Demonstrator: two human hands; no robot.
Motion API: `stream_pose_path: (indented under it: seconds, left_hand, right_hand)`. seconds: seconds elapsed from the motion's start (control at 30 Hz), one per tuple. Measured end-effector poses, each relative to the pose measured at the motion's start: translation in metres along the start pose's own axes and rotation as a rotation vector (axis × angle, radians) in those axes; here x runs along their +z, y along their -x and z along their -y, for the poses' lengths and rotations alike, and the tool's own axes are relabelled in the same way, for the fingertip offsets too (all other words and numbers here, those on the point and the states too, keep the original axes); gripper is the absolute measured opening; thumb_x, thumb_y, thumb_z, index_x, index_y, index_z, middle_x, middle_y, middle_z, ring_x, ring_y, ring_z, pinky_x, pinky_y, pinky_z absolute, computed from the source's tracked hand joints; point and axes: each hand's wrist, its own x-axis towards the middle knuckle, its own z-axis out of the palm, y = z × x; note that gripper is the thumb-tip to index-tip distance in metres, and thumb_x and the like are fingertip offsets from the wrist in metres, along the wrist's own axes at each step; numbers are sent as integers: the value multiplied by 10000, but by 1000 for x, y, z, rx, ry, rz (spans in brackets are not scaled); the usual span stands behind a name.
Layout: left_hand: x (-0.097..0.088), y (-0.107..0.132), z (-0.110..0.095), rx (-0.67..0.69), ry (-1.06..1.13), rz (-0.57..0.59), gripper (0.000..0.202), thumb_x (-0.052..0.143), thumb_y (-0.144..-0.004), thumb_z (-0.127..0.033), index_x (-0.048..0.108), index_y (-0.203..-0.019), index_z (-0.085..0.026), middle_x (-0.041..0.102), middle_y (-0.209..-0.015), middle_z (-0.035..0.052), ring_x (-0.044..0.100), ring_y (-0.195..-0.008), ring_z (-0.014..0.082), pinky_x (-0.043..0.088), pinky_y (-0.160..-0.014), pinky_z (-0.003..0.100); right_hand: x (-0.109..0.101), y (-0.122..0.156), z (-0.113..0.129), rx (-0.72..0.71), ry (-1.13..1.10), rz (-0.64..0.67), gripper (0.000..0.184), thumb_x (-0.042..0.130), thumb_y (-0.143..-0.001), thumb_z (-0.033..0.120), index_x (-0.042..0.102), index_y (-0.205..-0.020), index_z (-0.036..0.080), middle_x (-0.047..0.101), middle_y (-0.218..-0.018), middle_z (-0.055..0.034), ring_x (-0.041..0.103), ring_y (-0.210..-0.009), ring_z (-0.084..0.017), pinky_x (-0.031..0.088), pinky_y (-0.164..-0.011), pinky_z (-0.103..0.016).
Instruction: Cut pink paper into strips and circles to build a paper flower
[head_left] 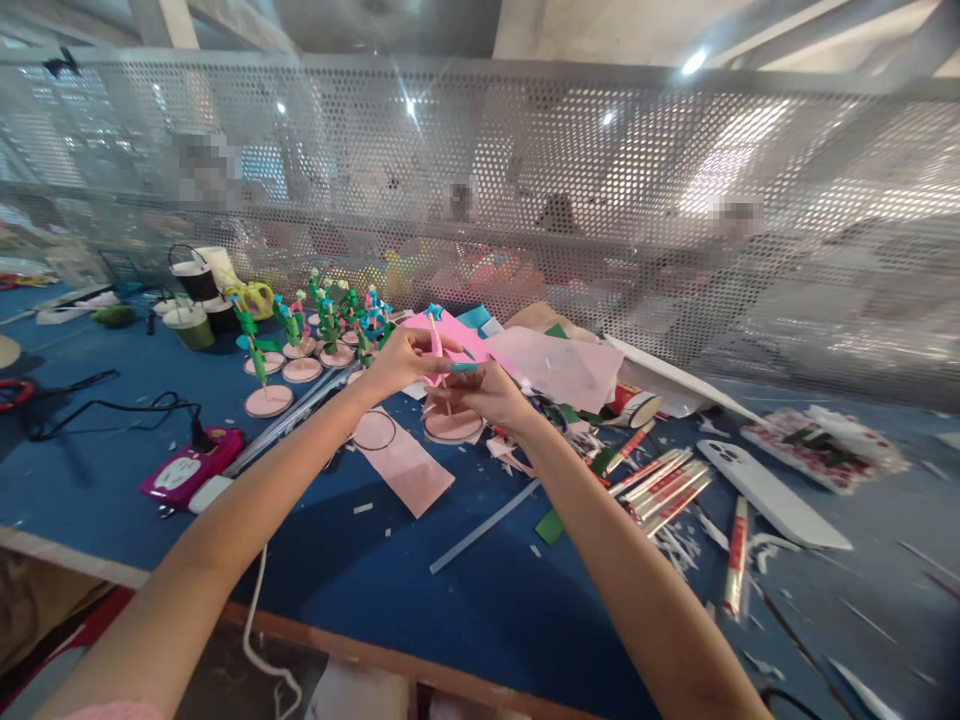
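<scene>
My left hand [405, 358] and my right hand [484, 392] meet above the blue table [450, 600], both pinched on a small pink paper craft piece [436, 345] with a teal tip. My right hand's fingers also touch a small teal strip [463, 368]. Just below them lies a round pink disc [453, 426]. A pink paper strip [403, 462] with a drawn circle lies at the lower left of my hands.
Several finished green and teal figures on pink discs [315, 335] stand at the back left, near cups [196, 300]. A pink device [187, 472] with cords, glue sticks [664, 485], a white phone [765, 490], paper sheets [555, 365] and scraps surround them. A perforated metal screen [525, 200] closes the back.
</scene>
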Motion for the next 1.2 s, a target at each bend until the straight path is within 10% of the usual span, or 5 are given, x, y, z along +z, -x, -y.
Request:
stream_pose_path:
  seconds: [0.3,0.5,0.83,1.2]
  left_hand:
    - [-8,3,0,-37,185,282,547,811,-512,-526,729,-885,-136,730,-823,89,664,-732,162,503,-655,247]
    - [-4,1,-1,-32,144,203,426,826,-544,-416,735,-860,-144,727,-784,65,656,-701,141,501,-642,233]
    - [6,0,2,5,6,-23,319,804,-584,-327,728,-821,-128,727,-881,82,662,-753,161,523,-718,281]
    - [-10,2,0,9,220,244,459,846,-486,-460,742,-813,-155,716,-724,54,647,-677,140,502,-658,257]
  right_hand:
    - [-8,3,-1,49,-92,245,351,821,-545,458,663,-642,160,669,-602,-13,642,-565,-142,570,-620,-292]
    - [-15,6,4,61,-52,260,373,821,-542,444,675,-731,158,702,-699,-37,664,-653,-167,564,-703,-328]
    - [-2,-3,-3,-74,381,-324,378,843,-432,405,604,-564,142,594,-527,4,572,-535,-152,406,-449,-230]
    - [-13,7,9,123,-141,175,416,865,-452,436,578,-552,152,696,-603,-35,681,-572,-179,574,-613,-318]
